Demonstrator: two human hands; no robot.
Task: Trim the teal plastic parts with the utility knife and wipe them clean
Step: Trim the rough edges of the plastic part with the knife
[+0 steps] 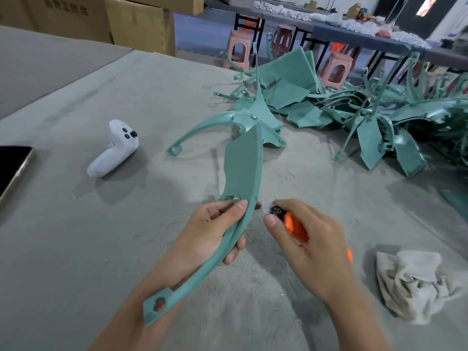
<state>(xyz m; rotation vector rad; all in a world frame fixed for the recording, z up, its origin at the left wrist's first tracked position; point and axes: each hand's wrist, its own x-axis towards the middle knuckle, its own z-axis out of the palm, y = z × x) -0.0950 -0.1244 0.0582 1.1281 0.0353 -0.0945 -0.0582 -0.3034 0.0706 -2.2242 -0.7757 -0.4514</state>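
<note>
Left hand (215, 234) clamps the teal part (240, 173) mid-rib, raised over the desk's (76, 249) near middle; right hand (309, 239) fisted round the knife (291, 224), tip beside the rib; part looks light, stiff, springy; grip the rib, not the thin panel.

Controller (113, 148) left, rag (415, 285) right

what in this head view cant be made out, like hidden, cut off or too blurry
- Utility knife: blade tip hidden behind the right hand and the held teal part.
- Dark flat object: cut off by the left edge.
- Teal pile: blurred and tangled, uncountable.
- Box print: too blurred to read.
</note>
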